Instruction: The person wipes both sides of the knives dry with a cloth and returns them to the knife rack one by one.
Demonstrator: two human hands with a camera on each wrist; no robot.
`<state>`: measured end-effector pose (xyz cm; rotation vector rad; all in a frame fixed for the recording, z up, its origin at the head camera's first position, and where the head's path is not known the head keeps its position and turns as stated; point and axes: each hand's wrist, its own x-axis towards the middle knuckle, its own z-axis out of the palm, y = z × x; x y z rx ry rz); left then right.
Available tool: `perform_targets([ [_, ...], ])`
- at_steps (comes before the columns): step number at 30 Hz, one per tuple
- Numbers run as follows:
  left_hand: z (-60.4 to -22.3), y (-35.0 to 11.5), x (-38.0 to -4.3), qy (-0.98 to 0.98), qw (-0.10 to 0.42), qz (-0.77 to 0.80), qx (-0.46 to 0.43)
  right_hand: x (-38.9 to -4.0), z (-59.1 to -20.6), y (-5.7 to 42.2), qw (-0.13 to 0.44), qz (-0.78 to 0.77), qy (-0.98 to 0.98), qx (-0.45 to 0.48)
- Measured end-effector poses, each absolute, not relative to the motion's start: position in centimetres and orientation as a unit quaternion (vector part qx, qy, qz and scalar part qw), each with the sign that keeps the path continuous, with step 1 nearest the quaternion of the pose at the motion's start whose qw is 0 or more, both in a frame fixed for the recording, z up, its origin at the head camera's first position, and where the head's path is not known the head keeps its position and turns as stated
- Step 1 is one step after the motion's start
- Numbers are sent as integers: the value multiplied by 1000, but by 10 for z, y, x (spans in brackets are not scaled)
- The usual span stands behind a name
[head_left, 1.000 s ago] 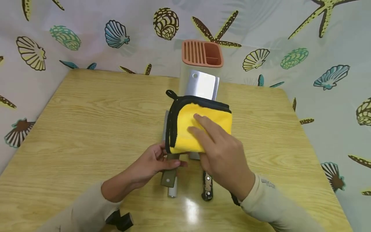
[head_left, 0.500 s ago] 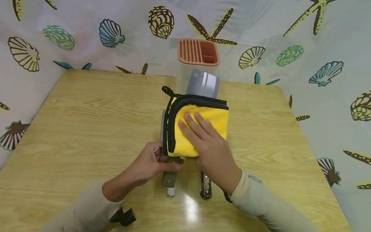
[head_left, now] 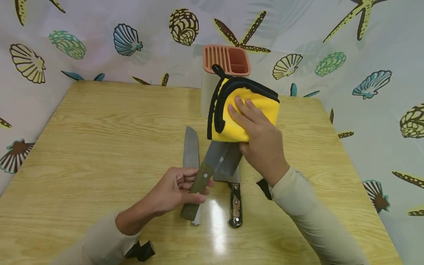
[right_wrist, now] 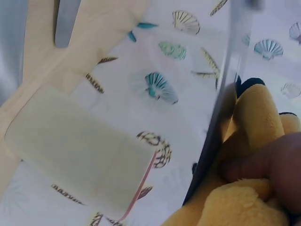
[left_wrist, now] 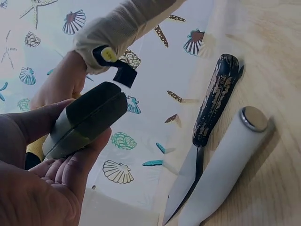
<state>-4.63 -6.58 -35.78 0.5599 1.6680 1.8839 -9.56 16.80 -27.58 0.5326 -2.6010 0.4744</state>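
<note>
My left hand (head_left: 173, 187) grips the olive-green handle of a cleaver (head_left: 202, 178), raised above the table and tilted. Over the cleaver's upper blade lies a folded yellow cloth (head_left: 228, 127) with black edging. My right hand (head_left: 263, 143) holds this cloth, fingers spread flat on top; in the right wrist view the thumb (right_wrist: 277, 165) presses it from the blade's other side. The far end of the blade is hidden by the cloth. Beneath the cleaver, a knife with a worn black handle (head_left: 236, 206) and a knife with a white handle (left_wrist: 225, 165) lie on the table.
A pale knife holder (head_left: 207, 97) with a slotted orange top stands at the table's back, partly behind the cloth. The wood-grain table (head_left: 116, 147) meets a hanging sheet (head_left: 99, 22) printed with shells and starfish.
My right hand and the cloth first slid down toward the handle, then moved up the blade, baring its lower part. The cleaver has tilted more to the right; my left hand keeps its grip.
</note>
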Motion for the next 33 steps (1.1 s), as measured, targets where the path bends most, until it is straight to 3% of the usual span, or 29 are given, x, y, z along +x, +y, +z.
perform_targets([
  [6, -364, -63, -49, 594, 303, 726, 171, -130, -262, 188, 261, 265, -922, 110],
  [10, -368, -60, -50, 567, 313, 745, 160, -137, -241, 199, 341, 342, -874, 49],
  [14, -369, -61, -51, 562, 309, 751, 157, -119, -223, 190, 430, 364, -823, 75],
  [17, -367, -62, -53, 564, 300, 753, 155, -97, -225, 173, 451, 334, -816, 140],
  [20, -364, -62, -55, 558, 292, 763, 146, -76, -241, 157, 426, 275, -836, 209],
  [24, -360, -61, -58, 558, 276, 769, 141, -52, -268, 145, 333, 195, -875, 291],
  [28, -358, -61, -60, 612, 220, 746, 143, -35, -287, 140, 241, 144, -900, 333],
  [33, -357, -61, -60, 677, 134, 704, 166, -29, -297, 137, 197, 133, -913, 331],
])
